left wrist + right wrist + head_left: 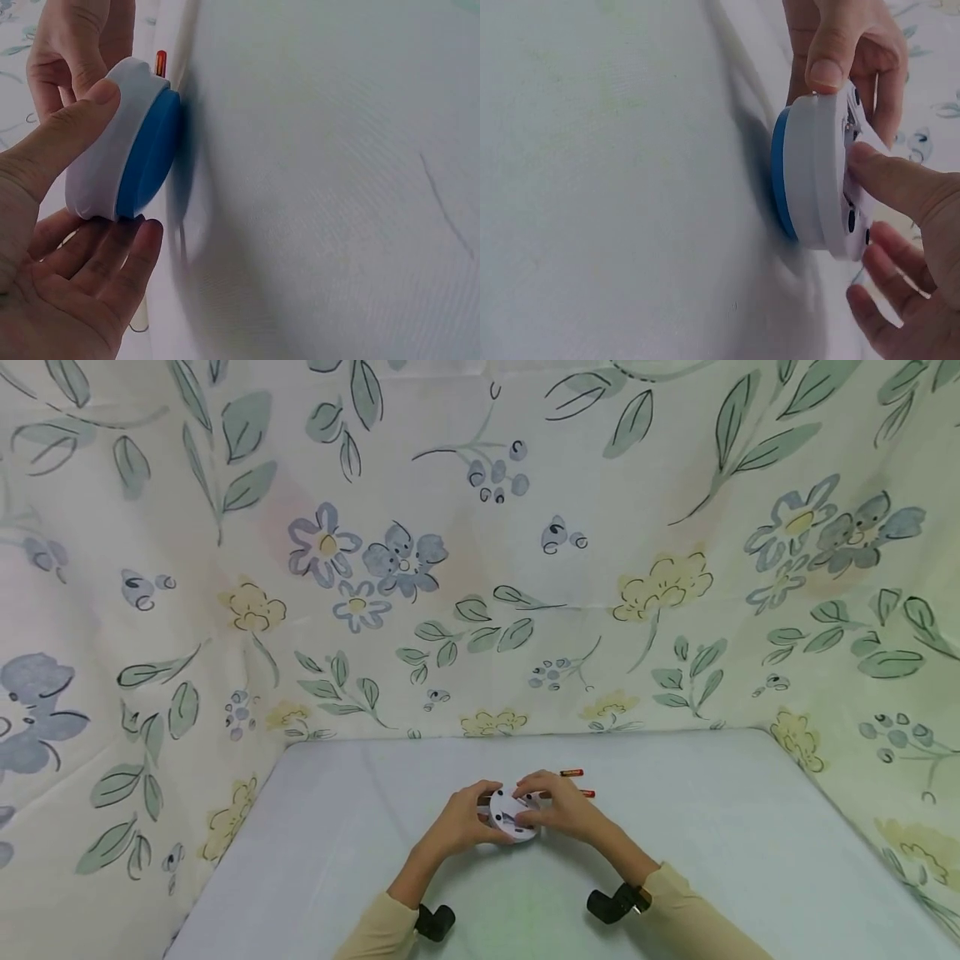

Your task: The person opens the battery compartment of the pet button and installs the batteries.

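Observation:
A round white device (498, 805) with small black feet is held just over the table, its underside facing up. Its opposite face is blue, as the blue disc (154, 154) in the left wrist view shows. My left hand (463, 821) grips it by the rim, thumb on the near side and fingers around the far side. Over the underside is my right hand (564, 807). Its thumb (896, 178) presses into an uncovered recess, probably a battery compartment, while the other fingers spread loosely beside the rim. Much of the recess is hidden behind that thumb.
Two small red-and-black batteries (572, 772) lie on the table just beyond the right hand, one partly covered by it. A white cloth (360, 810) covers the table. Floral curtains (480, 560) hang behind and along both sides.

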`<move>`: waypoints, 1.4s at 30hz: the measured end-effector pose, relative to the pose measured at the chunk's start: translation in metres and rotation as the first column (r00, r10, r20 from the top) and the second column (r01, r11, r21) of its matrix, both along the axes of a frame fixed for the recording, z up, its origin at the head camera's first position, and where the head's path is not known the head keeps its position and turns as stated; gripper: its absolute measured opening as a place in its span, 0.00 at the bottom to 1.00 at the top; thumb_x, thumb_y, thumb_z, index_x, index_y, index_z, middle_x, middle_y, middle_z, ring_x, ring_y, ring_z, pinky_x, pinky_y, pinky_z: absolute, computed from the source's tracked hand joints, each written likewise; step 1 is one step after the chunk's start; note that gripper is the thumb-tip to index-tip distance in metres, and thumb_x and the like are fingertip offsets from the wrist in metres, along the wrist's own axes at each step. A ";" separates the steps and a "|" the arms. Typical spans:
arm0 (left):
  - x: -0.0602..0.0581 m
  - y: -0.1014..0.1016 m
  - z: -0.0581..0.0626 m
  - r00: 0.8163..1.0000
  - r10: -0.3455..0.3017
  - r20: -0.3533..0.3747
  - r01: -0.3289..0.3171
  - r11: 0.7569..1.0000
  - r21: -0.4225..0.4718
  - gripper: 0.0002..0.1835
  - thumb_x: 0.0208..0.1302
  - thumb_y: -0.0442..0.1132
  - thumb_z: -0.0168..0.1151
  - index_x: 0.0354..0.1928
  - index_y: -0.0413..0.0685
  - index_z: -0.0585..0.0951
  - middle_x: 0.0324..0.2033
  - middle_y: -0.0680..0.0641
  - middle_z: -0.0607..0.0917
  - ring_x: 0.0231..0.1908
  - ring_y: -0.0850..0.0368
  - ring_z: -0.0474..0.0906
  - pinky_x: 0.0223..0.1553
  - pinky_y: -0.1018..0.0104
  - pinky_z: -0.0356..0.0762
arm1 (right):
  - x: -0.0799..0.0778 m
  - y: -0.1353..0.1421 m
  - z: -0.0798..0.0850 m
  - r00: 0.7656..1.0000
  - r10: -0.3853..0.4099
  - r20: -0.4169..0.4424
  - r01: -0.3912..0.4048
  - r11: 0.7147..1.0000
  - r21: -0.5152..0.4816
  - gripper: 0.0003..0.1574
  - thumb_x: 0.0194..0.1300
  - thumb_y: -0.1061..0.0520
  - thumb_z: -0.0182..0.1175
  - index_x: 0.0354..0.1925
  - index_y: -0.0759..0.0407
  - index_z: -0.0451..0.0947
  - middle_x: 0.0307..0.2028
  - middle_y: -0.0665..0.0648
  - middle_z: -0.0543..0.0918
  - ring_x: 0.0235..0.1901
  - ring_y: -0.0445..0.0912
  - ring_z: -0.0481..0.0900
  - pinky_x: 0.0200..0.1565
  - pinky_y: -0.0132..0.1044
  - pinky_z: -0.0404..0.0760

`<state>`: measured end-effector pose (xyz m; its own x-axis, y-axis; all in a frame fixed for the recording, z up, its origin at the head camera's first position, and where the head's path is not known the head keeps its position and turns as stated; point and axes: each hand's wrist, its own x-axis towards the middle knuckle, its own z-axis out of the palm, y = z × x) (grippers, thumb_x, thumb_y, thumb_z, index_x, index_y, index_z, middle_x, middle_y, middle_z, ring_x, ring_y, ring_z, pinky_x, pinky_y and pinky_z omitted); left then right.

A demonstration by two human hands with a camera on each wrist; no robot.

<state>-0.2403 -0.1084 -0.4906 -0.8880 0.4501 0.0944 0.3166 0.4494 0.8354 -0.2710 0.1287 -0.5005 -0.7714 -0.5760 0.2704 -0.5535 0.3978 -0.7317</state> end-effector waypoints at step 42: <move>-0.005 -0.009 -0.005 0.996 0.014 0.084 -0.013 1.000 -0.014 0.43 0.52 0.39 0.82 0.69 0.35 0.71 0.60 0.39 0.77 0.54 0.45 0.80 0.49 0.59 0.81 | -0.010 0.078 -0.013 0.997 -0.057 0.059 0.063 0.992 -0.107 0.12 0.63 0.61 0.73 0.44 0.65 0.85 0.35 0.50 0.83 0.33 0.43 0.79 0.36 0.33 0.81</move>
